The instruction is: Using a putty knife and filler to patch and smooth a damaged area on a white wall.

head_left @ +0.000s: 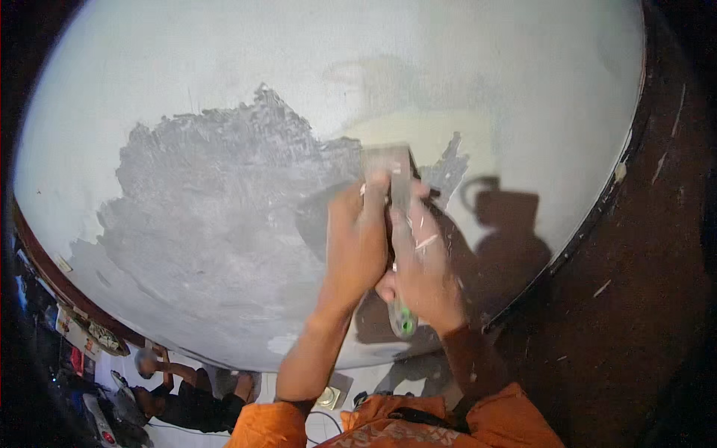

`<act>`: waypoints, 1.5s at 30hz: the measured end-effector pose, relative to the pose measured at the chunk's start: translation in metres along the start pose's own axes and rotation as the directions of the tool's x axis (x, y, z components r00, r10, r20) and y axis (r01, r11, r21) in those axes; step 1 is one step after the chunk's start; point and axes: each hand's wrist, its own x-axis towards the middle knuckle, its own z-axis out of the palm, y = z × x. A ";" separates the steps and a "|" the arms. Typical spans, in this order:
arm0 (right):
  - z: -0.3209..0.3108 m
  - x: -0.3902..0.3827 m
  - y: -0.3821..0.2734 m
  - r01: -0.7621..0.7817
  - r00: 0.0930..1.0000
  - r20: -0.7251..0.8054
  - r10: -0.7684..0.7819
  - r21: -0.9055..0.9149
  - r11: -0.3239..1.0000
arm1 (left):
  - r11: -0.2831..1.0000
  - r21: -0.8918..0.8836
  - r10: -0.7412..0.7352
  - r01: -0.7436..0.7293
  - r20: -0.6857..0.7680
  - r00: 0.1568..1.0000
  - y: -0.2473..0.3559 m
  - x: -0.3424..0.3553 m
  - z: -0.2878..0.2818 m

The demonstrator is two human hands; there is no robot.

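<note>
Both my hands are closed round a paint scraper with a wide flat blade (386,159) and a pale handle with a green end (404,322). My left hand (357,235) grips it near the blade, fingers pointing up. Lower on the handle, my right hand (427,265) wraps it and is flecked with white. The blade lies against a white wall (224,45), at the right edge of a large rough grey patch (209,179) where the paint is off. A cream-coloured area (433,127) borders the blade's upper right. Hands and blade are slightly blurred.
A dark brown surface (620,313) with pale flecks runs along the right. Shadows of my arms and the tool fall on the wall. At lower left another person in dark clothes (194,407) is beside a motorbike-like object (97,418). A thin cable (179,428) crosses the pale floor.
</note>
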 end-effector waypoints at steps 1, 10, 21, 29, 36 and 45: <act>-0.002 -0.004 -0.001 -0.159 0.987 0.062 0.151 0.154 0.975 | 0.984 -0.117 -0.137 0.136 -0.008 0.990 -0.010 -0.007 0.005; 0.012 0.005 0.008 -0.207 0.974 0.167 0.151 0.394 0.896 | 0.970 -0.120 -0.213 0.212 0.011 0.977 0.002 -0.002 -0.010; 0.023 0.021 -0.001 -0.054 0.994 0.112 0.015 0.356 0.933 | 0.993 -0.010 -0.116 0.116 -0.058 0.992 0.014 0.016 -0.021; 0.032 0.010 0.025 0.043 0.998 0.028 -0.049 0.181 0.982 | 0.992 0.050 -0.114 0.119 -0.082 0.990 -0.004 0.001 -0.027; 0.031 0.010 0.040 0.181 0.982 -0.046 -0.181 0.005 0.983 | 0.996 -0.036 -0.080 0.078 -0.070 0.994 -0.004 0.002 -0.025; -0.001 0.018 0.008 -0.168 0.972 0.190 0.142 0.131 0.977 | 0.997 0.054 -0.056 0.057 -0.018 0.998 -0.003 0.013 -0.012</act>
